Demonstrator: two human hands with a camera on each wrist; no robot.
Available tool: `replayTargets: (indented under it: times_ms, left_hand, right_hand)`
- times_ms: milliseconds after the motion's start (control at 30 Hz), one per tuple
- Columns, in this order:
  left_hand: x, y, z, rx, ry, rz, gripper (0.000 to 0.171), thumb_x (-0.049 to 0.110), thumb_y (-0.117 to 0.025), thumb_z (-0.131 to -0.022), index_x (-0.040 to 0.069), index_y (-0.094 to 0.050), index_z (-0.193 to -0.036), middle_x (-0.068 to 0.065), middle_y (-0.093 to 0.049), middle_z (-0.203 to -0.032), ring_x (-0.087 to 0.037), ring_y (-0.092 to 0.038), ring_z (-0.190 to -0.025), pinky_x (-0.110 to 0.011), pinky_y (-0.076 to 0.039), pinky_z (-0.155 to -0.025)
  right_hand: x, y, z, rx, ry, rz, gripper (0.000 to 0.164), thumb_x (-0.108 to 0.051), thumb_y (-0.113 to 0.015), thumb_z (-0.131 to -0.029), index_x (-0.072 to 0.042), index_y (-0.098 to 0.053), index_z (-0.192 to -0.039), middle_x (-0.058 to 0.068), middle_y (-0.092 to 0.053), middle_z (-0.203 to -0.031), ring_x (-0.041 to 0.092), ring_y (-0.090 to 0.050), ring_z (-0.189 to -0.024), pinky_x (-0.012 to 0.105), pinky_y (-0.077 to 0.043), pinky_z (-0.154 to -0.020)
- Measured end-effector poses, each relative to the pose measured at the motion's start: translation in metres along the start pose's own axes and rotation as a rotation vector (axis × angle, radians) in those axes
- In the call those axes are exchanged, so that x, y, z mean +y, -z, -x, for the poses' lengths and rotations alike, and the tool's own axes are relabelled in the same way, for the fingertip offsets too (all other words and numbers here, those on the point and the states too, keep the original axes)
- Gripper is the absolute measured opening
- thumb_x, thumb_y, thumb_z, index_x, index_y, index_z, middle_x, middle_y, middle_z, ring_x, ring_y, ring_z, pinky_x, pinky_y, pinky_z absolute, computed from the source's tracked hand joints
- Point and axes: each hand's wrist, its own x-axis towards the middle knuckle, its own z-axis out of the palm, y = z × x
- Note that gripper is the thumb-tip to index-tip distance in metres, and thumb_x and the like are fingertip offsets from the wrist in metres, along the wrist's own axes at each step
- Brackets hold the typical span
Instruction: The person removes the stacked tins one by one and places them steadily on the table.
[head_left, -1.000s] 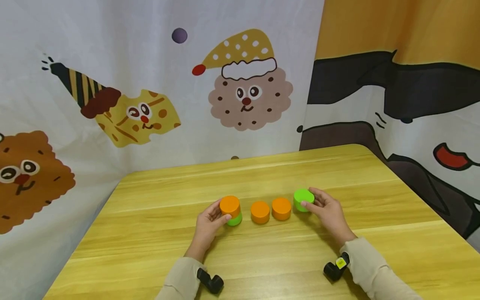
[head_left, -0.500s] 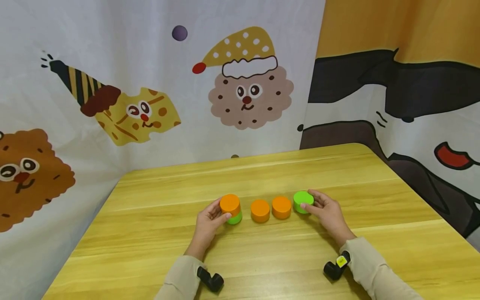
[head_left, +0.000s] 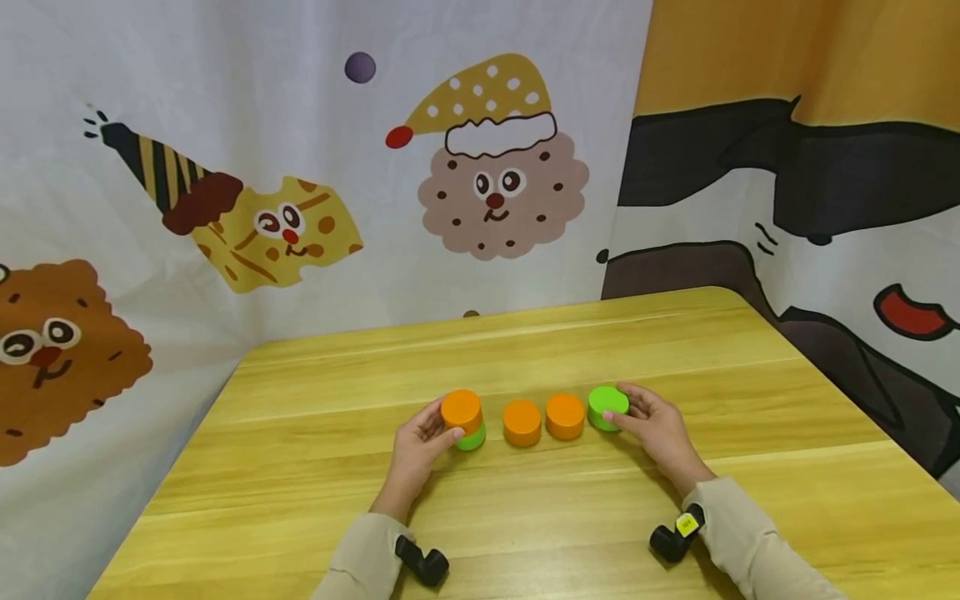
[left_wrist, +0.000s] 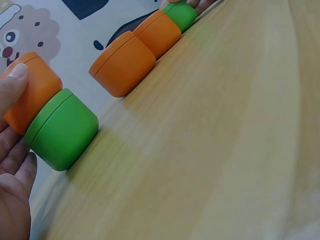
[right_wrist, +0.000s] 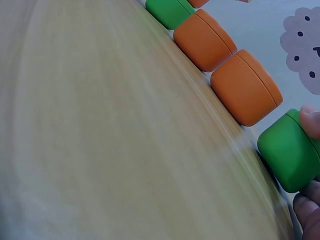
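My left hand point(head_left: 417, 452) grips an orange round lidded pot point(head_left: 461, 410) between thumb and fingers. That pot sits on top of a green pot point(left_wrist: 64, 131), which stands on the table. On the other side, my right hand point(head_left: 663, 435) pinches a second green pot point(head_left: 608, 403), its thumb on the near side. In the right wrist view this green pot point(right_wrist: 289, 152) is close over the tabletop, with fingers behind and below it. Between the hands stand two more orange pots, one nearer the left point(head_left: 522, 423) and one nearer the right point(head_left: 565, 417).
The wood-patterned table point(head_left: 525, 517) reaches back to a white curtain point(head_left: 300, 50) printed with cartoon biscuits and cheese. A darker printed cloth point(head_left: 795, 183) hangs at the right. Black wrist cameras point(head_left: 422, 562) are worn at both sleeves.
My right hand has come down slightly and toward me with the green pot. My left hand stays on the orange pot, and the middle pots have not moved.
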Motion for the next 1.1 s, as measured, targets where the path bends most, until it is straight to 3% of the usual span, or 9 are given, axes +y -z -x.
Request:
replayTargets:
  times_ms: [567, 667, 833, 967, 1100]
  left_hand:
    - [0.003, 0.001, 0.0, 0.001, -0.019, -0.01, 0.056, 0.005, -0.072, -0.079, 0.003, -0.052, -0.131, -0.016, -0.055, -0.129, -0.026, -0.052, -0.12, -0.029, -0.041, -0.102]
    - [0.004, 0.002, 0.0, -0.008, -0.015, -0.008, 0.06, 0.005, -0.072, -0.079, 0.002, -0.049, -0.133, -0.016, -0.052, -0.133, -0.027, -0.048, -0.124, -0.031, -0.038, -0.104]
    - [0.005, 0.005, 0.002, -0.036, -0.004, -0.006, 0.065, 0.007, -0.073, -0.079, 0.003, -0.044, -0.137, -0.015, -0.045, -0.139, -0.027, -0.042, -0.129, -0.034, -0.033, -0.107]
    - [0.005, 0.005, 0.002, -0.049, 0.013, -0.015, 0.068, 0.01, -0.074, -0.078, 0.004, -0.043, -0.138, -0.014, -0.044, -0.14, -0.026, -0.04, -0.13, -0.034, -0.032, -0.108]
    - [0.005, 0.005, 0.003, -0.066, 0.029, -0.037, 0.071, 0.013, -0.075, -0.077, 0.005, -0.041, -0.139, -0.013, -0.041, -0.142, -0.027, -0.037, -0.132, -0.034, -0.03, -0.109]
  right_hand:
    - [-0.002, 0.0, 0.001, -0.017, 0.008, -0.037, 0.076, -0.026, -0.072, -0.082, 0.0, -0.032, -0.141, 0.021, -0.035, -0.144, 0.035, -0.034, -0.133, 0.041, -0.032, -0.107]
    - [-0.006, 0.001, 0.001, -0.006, 0.046, -0.076, 0.078, -0.029, -0.069, -0.084, 0.0, -0.028, -0.143, 0.018, -0.032, -0.147, 0.032, -0.029, -0.136, 0.041, -0.029, -0.109]
    - [-0.026, -0.001, 0.0, -0.002, 0.186, -0.097, 0.069, -0.03, -0.065, -0.087, -0.004, -0.033, -0.142, 0.012, -0.035, -0.146, 0.027, -0.031, -0.136, 0.031, -0.031, -0.107]
    - [-0.047, -0.015, -0.002, -0.078, 0.272, -0.167, 0.064, -0.024, -0.067, -0.086, -0.003, -0.039, -0.139, 0.013, -0.039, -0.144, 0.026, -0.033, -0.134, 0.017, -0.037, -0.101]
    - [-0.061, -0.038, -0.006, -0.186, 0.314, -0.217, 0.062, -0.019, -0.069, -0.084, -0.004, -0.041, -0.138, 0.013, -0.04, -0.144, 0.024, -0.034, -0.134, 0.022, -0.035, -0.103]
